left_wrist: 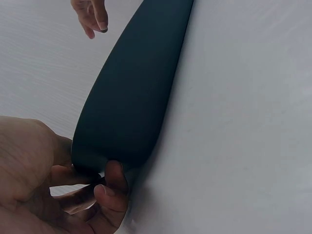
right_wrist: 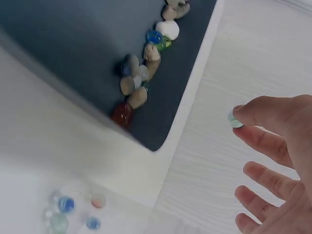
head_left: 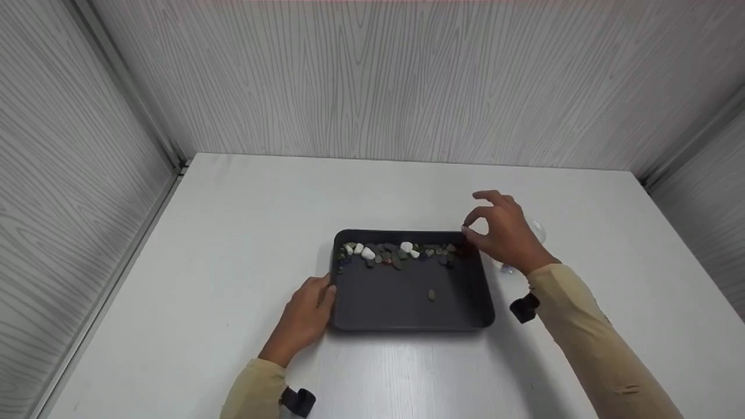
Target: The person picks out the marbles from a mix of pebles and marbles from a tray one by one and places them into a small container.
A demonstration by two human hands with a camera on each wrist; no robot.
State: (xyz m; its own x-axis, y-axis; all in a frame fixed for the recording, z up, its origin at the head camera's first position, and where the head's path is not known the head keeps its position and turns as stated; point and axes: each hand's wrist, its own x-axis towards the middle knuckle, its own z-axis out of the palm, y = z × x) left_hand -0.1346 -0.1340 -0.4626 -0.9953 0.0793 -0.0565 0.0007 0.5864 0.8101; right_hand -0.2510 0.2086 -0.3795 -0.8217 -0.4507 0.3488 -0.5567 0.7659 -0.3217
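Observation:
A dark grey rectangular tray (head_left: 384,311) lies on the white table, with small stones (head_left: 396,256) in a band along its far side. My left hand (head_left: 305,314) holds the tray at its left end, thumb and curled fingers against the wall (left_wrist: 117,97). My right hand (head_left: 503,230) is over the tray's far right corner. Its thumb and index finger pinch a clear, greenish glass marble (right_wrist: 236,119), while the other fingers stay apart. A red glassy piece (right_wrist: 122,114) rests inside the tray near that corner.
Right of the tray, partly hidden by my right hand, is a clear container (head_left: 536,228) holding several marbles (right_wrist: 66,204). One stone (head_left: 431,295) lies alone in the tray's near half. Wood-grain panels (head_left: 361,81) enclose the table at the back and sides.

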